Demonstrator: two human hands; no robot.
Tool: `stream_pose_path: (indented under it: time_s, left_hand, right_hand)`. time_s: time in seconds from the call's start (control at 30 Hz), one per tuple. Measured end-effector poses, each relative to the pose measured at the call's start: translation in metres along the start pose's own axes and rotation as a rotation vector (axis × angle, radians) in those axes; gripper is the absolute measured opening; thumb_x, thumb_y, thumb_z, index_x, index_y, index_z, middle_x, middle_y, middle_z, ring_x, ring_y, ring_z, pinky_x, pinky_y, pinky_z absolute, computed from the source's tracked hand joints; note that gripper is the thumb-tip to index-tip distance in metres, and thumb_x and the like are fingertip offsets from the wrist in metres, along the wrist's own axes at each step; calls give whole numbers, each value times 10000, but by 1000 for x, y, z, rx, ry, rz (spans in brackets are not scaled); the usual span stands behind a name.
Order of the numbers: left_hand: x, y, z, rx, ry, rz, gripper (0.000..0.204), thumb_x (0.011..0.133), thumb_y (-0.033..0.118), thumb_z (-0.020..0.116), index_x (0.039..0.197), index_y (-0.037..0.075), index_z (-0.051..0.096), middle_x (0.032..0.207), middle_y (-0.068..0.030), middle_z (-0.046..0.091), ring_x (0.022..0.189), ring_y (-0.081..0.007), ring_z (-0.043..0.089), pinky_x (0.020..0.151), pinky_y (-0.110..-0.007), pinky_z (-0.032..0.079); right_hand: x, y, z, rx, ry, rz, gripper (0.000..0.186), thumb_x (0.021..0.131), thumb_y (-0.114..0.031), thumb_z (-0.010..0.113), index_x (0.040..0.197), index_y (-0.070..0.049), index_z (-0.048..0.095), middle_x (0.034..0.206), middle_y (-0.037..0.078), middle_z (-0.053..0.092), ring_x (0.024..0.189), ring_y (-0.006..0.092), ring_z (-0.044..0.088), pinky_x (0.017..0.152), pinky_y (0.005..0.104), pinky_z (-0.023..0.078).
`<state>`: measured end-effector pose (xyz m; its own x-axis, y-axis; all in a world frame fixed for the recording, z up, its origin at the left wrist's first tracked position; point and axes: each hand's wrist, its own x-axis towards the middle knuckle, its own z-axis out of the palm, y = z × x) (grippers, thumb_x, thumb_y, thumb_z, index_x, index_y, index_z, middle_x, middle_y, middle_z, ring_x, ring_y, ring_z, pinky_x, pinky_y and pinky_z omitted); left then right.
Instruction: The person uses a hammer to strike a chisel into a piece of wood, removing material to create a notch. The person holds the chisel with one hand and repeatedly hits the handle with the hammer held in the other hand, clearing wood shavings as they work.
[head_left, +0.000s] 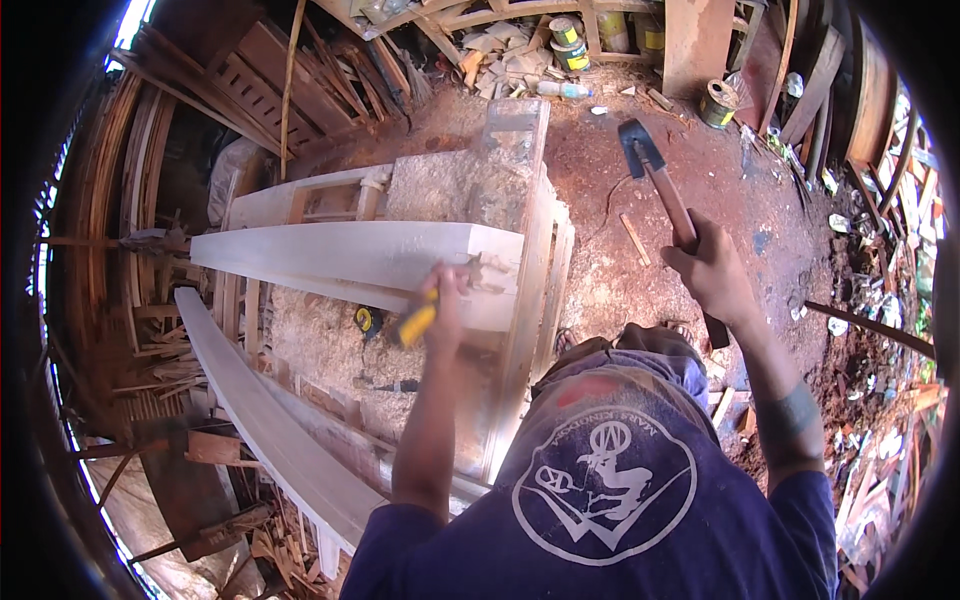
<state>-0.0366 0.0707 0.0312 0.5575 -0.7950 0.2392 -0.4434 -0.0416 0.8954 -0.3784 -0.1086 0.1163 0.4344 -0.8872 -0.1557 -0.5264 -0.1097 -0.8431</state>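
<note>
My right hand [715, 268] is wrapped round the wooden handle of a hammer [670, 190], its dark metal head raised above the floor, away from the wood. My left hand [448, 290] is closed on a yellow-handled chisel [416, 322], smeared by motion; its blade cannot be made out. That hand is over the near end of a thick pale wooden beam [350, 250], beside a rough cut-out [488, 268] in its face. The beam lies across a wooden workbench frame [522, 330].
A long curved board [270, 430] leans on the left. A yellow-and-black tape measure [367, 320] lies among shavings under the beam. Tins [718, 104], a plastic bottle [565, 90] and offcuts are on the far floor. Timber [150, 180] stands along the left wall.
</note>
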Motion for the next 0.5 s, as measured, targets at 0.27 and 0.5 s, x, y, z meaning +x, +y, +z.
stream_pose_path:
  time_s: [0.27, 0.5]
  left_hand:
    - [71, 36, 41, -193, -115, -76, 331, 952, 210, 693, 704, 95, 506, 616, 22, 501, 540, -91, 484, 525, -284, 438]
    - [-32, 64, 136, -86, -702, -196, 221, 863, 238, 762, 747, 91, 644, 692, -60, 673, 609, -154, 641, 567, -354, 493]
  right_hand:
    - [-27, 15, 10, 149, -10, 136, 204, 827, -143, 692, 864, -2, 549, 645, 71, 525, 617, 169, 561, 595, 374, 439]
    - [-56, 65, 19, 424, 29, 255, 170, 851, -72, 669, 820, -60, 503, 596, -13, 505, 467, 79, 480, 426, 262, 362]
